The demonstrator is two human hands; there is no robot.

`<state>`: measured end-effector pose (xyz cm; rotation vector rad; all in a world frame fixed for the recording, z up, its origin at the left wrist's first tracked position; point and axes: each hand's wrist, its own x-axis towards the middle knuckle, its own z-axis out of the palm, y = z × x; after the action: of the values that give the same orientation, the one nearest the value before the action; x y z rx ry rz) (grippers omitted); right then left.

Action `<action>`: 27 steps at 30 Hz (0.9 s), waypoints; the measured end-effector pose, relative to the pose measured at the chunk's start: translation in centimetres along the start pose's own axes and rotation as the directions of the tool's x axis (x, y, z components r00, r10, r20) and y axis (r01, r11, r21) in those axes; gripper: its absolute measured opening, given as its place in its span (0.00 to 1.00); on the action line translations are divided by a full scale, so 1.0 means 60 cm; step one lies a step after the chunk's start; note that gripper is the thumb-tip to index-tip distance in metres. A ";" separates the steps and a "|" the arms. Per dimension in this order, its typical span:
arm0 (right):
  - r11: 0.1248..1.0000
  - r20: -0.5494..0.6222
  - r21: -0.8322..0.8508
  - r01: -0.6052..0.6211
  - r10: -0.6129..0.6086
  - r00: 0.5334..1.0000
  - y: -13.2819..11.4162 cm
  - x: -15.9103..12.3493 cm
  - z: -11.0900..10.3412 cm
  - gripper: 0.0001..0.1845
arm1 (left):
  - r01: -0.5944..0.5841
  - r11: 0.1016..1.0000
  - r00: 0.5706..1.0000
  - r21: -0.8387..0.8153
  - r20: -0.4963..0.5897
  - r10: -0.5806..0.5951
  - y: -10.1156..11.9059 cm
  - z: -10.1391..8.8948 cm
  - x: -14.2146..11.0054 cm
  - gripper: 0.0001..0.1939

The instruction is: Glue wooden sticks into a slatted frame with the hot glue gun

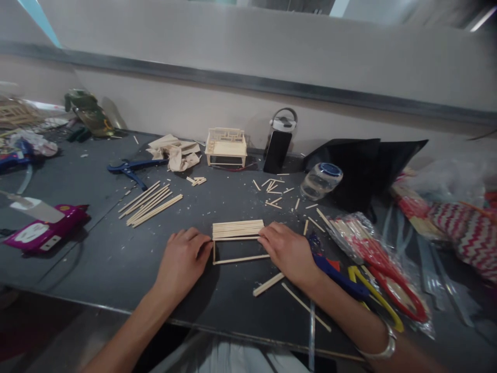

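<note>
On the dark table before me lies a flat wooden stick frame (240,259), its far part covered by a row of sticks (237,228) laid side by side. My left hand (187,255) has thumb and fingers closed at the frame's left end. At the opposite end, my right hand (286,251) pinches the edge of the row and hides the frame's near right corner. A thicker stick (267,285) and a thin stick (306,307) lie beside my right wrist. A blue-handled glue gun (341,278) is partly behind my right forearm.
Loose sticks (151,204) and blue pliers (134,168) lie left. At the back stand a small stick-built model (226,147), a phone (277,151) against a bottle, and a clear jar (321,181). Red-handled scissors (404,295) lie right; a purple device (46,228) sits far left.
</note>
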<state>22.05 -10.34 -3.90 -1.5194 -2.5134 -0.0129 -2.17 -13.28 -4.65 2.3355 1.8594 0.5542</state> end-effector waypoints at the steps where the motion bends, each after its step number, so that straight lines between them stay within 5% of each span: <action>1: 1.000 -0.007 0.007 -0.007 0.007 1.000 0.002 -0.001 -0.003 0.06 | -0.015 0.999 1.000 0.043 -0.017 0.015 0.001 -0.004 0.003 0.12; 6: 0.995 -0.024 0.027 -0.092 0.092 0.995 0.011 -0.011 -0.022 0.05 | -0.187 0.980 0.980 0.066 -0.058 0.191 0.019 -0.009 0.039 0.10; 12: 0.985 0.033 -0.009 -0.173 0.174 0.984 0.012 -0.020 -0.026 0.05 | -0.418 0.900 0.901 -0.123 0.070 0.428 0.038 0.031 0.097 0.18; 21: 0.983 0.080 -0.025 -0.181 0.182 0.980 0.016 -0.011 -0.023 0.07 | -0.384 0.868 0.904 -0.314 0.066 0.423 0.031 0.056 0.108 0.02; 27: 0.982 0.085 -0.005 -0.190 0.190 0.978 0.017 -0.007 -0.020 0.07 | -0.373 0.852 0.908 -0.366 0.044 0.417 0.033 0.060 0.108 0.03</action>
<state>23.33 -10.39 -2.90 -1.7892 -2.4176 0.0862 2.11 -7.02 -5.98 2.4361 1.1087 0.6974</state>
